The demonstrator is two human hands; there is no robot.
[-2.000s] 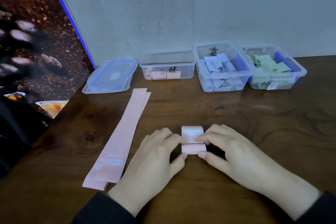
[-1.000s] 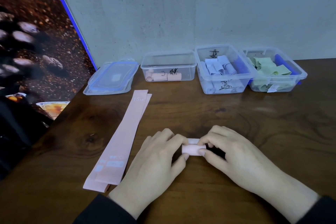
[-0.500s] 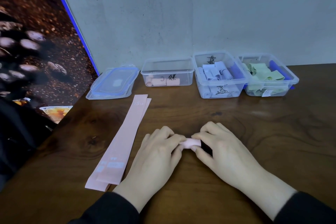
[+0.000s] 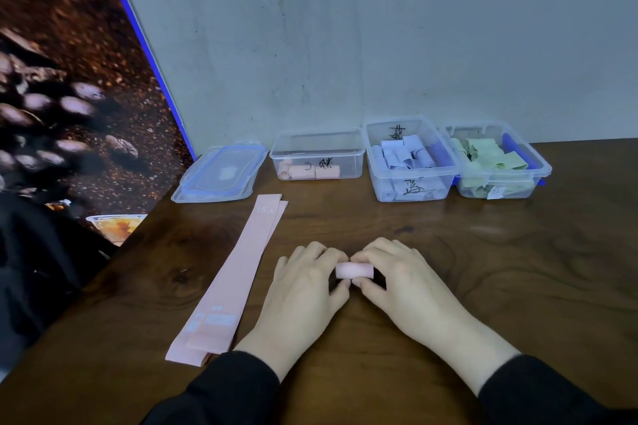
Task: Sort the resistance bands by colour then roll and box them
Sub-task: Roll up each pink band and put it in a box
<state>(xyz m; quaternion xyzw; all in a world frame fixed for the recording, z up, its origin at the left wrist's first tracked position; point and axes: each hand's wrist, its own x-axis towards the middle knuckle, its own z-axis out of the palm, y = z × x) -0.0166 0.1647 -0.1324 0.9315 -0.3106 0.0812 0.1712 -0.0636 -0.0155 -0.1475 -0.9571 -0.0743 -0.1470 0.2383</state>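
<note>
Rolled pink band: short tight cylinder, lying crosswise on the wooden table, held between both hands at the centre foreground; left hand: fingers curled over the roll's left end, thumb tucked under its near side; right hand: fingers curled over the roll's right end and far side, thumb beneath; the two hands' fingertips nearly meet above the roll; both wrists in dark sleeves. Flat pink bands: two long strips, stacked and slightly offset, lying diagonally on the table just left of the left hand, white print on the near end and "15" on the far end. Pink box: clear plastic, at the back of the table against the wall, holding a few pink rolls along its front. Lavender box: clear plastic, just right of the pink box, filled with pale lavender rolls, black writing on its front. Green box: clear plastic, rightmost, holding loosely rolled pale green bands, with a blue item along its right side. Lid: clear with blue trim, lying flat left of the pink box.
</note>
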